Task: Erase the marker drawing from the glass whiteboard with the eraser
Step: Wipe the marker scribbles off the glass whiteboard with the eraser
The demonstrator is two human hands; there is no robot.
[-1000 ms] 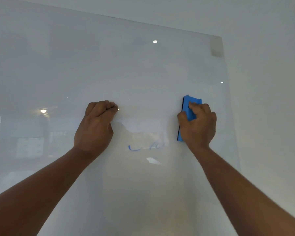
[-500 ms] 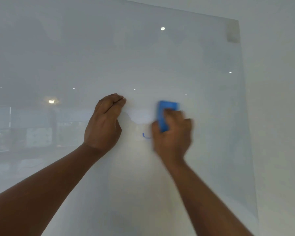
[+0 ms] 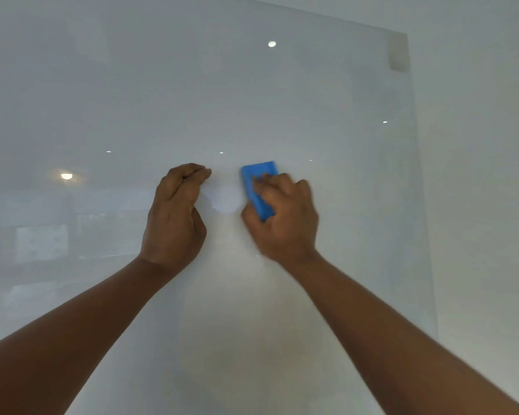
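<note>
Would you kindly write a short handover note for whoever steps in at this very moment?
Right hand: grips the blue eraser flat against the glass whiteboard; it is motion-blurred.
Left hand: fingers curled, holding nothing, knuckles against the glass just left of the eraser.
Done: no marker strokes are visible on the board around the hands.
Left: check under the right hand and eraser for hidden ink, then lift off.

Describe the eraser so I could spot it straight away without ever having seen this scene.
Find the large glass whiteboard on the pale wall. Near its middle two bare hands meet; the right hand grips a small rectangular block against the glass. That eraser is the only bright blue thing here.
</note>
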